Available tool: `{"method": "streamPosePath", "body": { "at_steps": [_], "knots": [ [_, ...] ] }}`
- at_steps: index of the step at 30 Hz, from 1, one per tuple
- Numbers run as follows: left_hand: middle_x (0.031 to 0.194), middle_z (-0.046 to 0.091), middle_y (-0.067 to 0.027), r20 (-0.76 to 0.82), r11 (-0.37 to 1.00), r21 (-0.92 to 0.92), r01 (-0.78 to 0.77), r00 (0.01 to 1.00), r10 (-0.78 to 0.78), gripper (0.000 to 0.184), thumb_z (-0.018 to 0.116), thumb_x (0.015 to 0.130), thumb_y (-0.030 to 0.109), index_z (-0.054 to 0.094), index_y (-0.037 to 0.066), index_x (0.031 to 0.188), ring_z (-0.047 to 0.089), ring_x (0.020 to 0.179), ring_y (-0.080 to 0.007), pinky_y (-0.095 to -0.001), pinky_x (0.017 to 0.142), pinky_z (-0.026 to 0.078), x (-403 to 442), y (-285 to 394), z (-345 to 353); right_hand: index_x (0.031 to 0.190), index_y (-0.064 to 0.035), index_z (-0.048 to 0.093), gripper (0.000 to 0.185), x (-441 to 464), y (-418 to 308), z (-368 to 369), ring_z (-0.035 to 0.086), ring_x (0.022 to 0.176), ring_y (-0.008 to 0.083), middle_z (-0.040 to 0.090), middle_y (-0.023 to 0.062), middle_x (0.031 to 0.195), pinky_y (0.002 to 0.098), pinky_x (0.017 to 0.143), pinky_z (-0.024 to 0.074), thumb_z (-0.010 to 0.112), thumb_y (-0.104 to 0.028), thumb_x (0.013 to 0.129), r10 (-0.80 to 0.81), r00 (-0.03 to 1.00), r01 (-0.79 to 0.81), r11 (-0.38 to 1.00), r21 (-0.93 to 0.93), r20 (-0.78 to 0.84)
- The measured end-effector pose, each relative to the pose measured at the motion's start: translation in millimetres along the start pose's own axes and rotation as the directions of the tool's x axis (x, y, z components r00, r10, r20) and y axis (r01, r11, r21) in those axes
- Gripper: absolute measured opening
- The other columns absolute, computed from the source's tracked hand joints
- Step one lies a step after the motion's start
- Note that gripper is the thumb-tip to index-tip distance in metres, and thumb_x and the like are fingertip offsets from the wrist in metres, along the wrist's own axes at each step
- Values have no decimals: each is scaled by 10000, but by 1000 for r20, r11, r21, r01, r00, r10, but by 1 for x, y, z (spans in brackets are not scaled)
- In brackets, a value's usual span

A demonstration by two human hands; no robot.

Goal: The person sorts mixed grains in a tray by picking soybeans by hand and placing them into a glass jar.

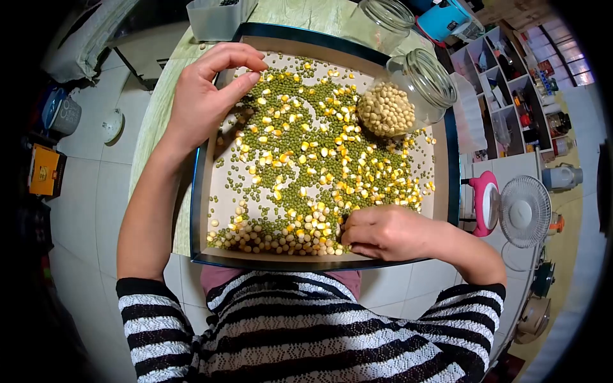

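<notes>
A shallow box (pixel 454 166) with a dark blue rim holds green mung beans (pixel 290 137), yellow-white corn kernels (pixel 324 152) and pale soybeans (pixel 290 244). Most soybeans lie along the near edge. My left hand (pixel 207 89) hovers over the box's far left corner, thumb and index tips nearly together; anything between them is too small to make out. Down among the beans at the near right, my right hand (pixel 389 233) has its fingers curled together, and their grip is hidden. A glass jar (pixel 418 89), partly filled with soybeans, lies tilted inside the box's far right corner.
Behind the box stand another glass jar (pixel 377 29) and a translucent plastic container (pixel 220 19) on the pale green table (pixel 159 121). To the right are a shelf unit (pixel 504 96) and a pink-and-white fan (pixel 511 207). An orange box (pixel 46 170) sits on the left floor.
</notes>
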State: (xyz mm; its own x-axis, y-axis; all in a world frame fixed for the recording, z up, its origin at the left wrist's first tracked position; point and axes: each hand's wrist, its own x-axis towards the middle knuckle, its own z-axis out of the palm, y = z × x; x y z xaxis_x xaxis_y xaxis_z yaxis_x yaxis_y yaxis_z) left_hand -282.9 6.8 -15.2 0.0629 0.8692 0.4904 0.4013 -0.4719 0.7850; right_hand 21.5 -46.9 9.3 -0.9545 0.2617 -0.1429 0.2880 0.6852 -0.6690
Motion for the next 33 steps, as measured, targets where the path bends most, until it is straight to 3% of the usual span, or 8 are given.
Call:
{"method": "streamPosePath", "body": {
  "at_steps": [3,9,16,18,21,28,30,33],
  "knots": [
    [1013,606,-65,-6,999,14,-30,1000,30,84,600,802,34,635,11,874,546,988,-150,-283,905,388,1,-1,1,842,-31,552,117,-3,0,3,567,675,260,482,102,755,362,550,483,586,-78,741,-75,997,75,994,-84,3],
    [947,620,-61,-42,999,8,-45,998,45,88,622,769,42,641,9,849,571,940,-165,-281,868,412,1,-2,2,793,-23,502,110,-4,-1,-1,562,679,269,482,105,748,373,550,477,583,-73,739,8,1000,-9,993,-121,-4],
    [950,622,-62,-42,999,13,-48,998,49,97,626,768,49,647,15,857,573,941,-166,-282,870,413,1,-3,2,802,-26,525,103,-4,4,3,556,664,280,501,102,733,374,576,477,592,-66,736,-26,999,21,990,-137,-40],
    [950,622,-62,-41,999,18,-46,998,47,97,626,769,50,648,16,857,572,943,-166,-282,871,412,1,-2,2,829,-30,550,108,-2,6,7,560,671,274,523,99,761,361,589,483,604,-57,740,-51,974,26,993,-117,-220],
    [950,622,-61,-43,999,16,-38,998,39,96,627,769,51,647,17,857,573,945,-166,-281,871,412,1,-1,3,857,-31,563,119,0,9,9,561,673,271,534,99,775,352,588,486,615,-59,753,-37,964,13,996,-92,-262],
    [949,625,-60,-48,999,18,-51,997,52,92,629,767,51,647,17,850,575,938,-163,-280,864,417,1,-4,3,880,-40,593,153,5,9,10,593,688,239,575,70,806,327,577,498,656,-69,744,-55,982,24,985,-168,-182],
    [949,625,-60,-46,999,9,-52,998,53,91,629,765,51,647,17,848,576,934,-163,-280,863,418,1,-3,2,824,-22,532,111,6,6,9,554,649,262,478,94,715,357,556,484,601,-73,754,-79,985,45,977,-209,-156],
    [986,610,-62,-16,999,20,-33,999,33,69,608,792,33,629,12,854,557,964,-155,-279,889,397,1,0,1,808,-23,510,112,6,1,5,539,621,259,450,97,697,366,549,482,588,-76,748,-84,991,56,966,-252,-101]
  ]
}}
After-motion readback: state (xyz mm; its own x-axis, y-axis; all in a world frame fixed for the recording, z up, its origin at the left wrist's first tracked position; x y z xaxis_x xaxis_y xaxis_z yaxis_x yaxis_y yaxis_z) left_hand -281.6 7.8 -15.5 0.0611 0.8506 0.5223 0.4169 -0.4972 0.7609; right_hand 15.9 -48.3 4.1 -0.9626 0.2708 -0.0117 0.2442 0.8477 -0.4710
